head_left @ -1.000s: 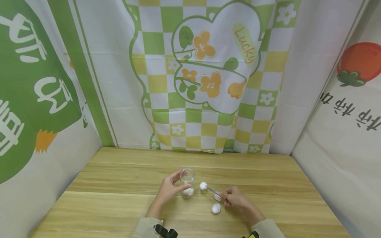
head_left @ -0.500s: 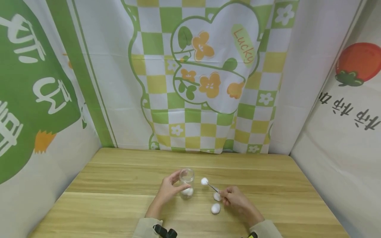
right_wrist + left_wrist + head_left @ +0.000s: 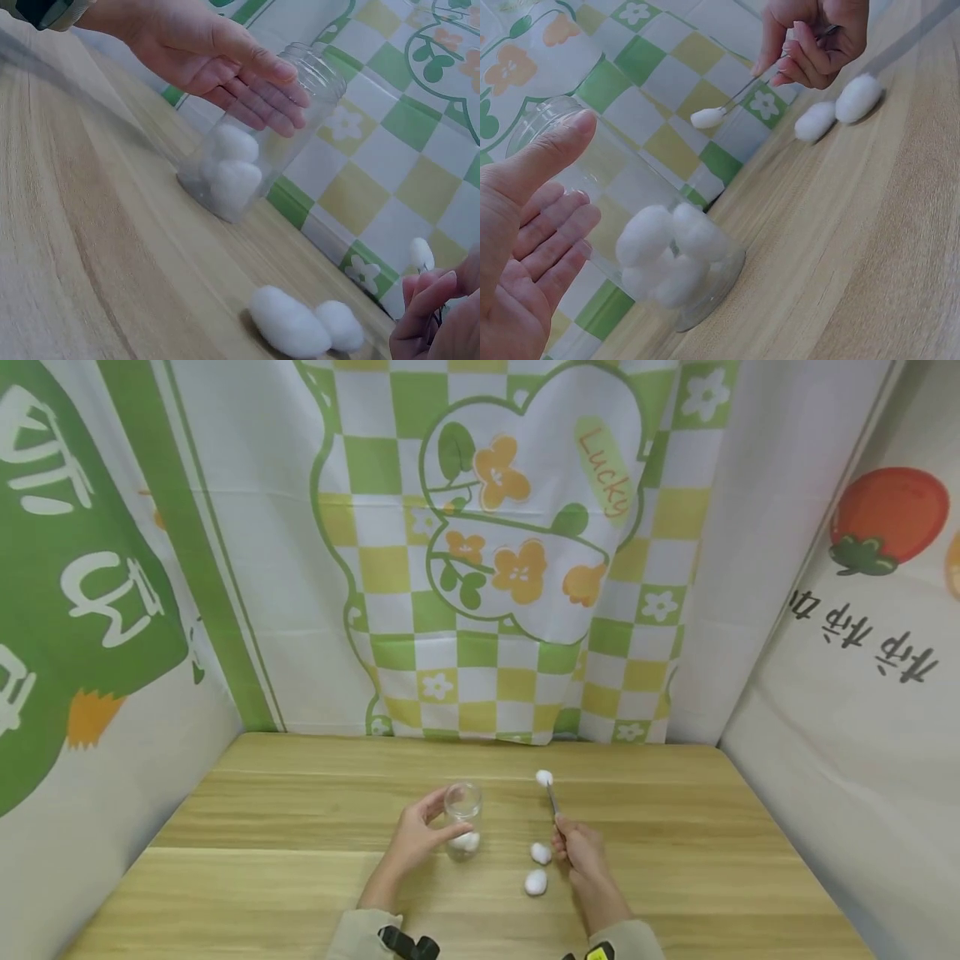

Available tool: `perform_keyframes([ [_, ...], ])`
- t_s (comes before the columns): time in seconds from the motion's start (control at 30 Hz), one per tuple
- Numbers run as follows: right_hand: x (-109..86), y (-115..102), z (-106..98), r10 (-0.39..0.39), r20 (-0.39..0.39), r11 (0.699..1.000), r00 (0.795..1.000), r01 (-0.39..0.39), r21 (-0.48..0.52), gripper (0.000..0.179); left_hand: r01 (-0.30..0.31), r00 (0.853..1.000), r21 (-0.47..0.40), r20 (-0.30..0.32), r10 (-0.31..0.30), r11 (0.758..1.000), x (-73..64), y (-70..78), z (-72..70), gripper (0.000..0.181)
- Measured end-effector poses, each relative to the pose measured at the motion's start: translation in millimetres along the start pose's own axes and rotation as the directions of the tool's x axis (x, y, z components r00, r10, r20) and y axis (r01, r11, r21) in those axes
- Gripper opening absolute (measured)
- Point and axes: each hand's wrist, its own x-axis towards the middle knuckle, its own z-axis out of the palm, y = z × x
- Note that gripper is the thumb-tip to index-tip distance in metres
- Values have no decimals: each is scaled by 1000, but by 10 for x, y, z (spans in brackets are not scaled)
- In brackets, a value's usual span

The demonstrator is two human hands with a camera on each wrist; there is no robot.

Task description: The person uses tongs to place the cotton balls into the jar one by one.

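A clear glass jar [image 3: 464, 817] stands upright on the table with several white cotton balls [image 3: 676, 259] at its bottom. My left hand [image 3: 417, 832] holds the jar from the left, thumb at the front and fingers on the far side. Metal tweezers [image 3: 553, 798] are pinched in my right hand [image 3: 583, 853], pointing away from me. At their tips is one cotton ball [image 3: 544, 777], held above the table to the right of the jar. Two more cotton balls, a farther one [image 3: 540, 852] and a nearer one [image 3: 536, 882], lie beside the right hand.
The wooden table [image 3: 315, 810] bears the jar and loose cotton balls. A checked green and yellow curtain [image 3: 480, 652] hangs along its far edge. Printed cloth also closes in the left side [image 3: 150, 777] and right side [image 3: 810, 760].
My right hand has swung the tweezers and their cotton ball away from the jar, toward the back right. The left hand stays on the jar. The head view has shifted slightly.
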Motion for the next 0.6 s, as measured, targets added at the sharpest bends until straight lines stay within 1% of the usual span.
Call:
perform_keyframes([
  [0.2,2,16,24,-1,-20,1000,1000,0,-11,22,5,1000,7,1,-5,1000,5,-2,-10,67],
  [0.4,3,1,11,-4,-15,1000,1000,4,-12,22,6,1000,2,3,-6,1000,13,-5,-12,66],
  [0.6,-37,-50,3,-3,-1,1000,1000,3,-29,21,12,1000,13,3,-12,1000,6,-16,-8,67],
])
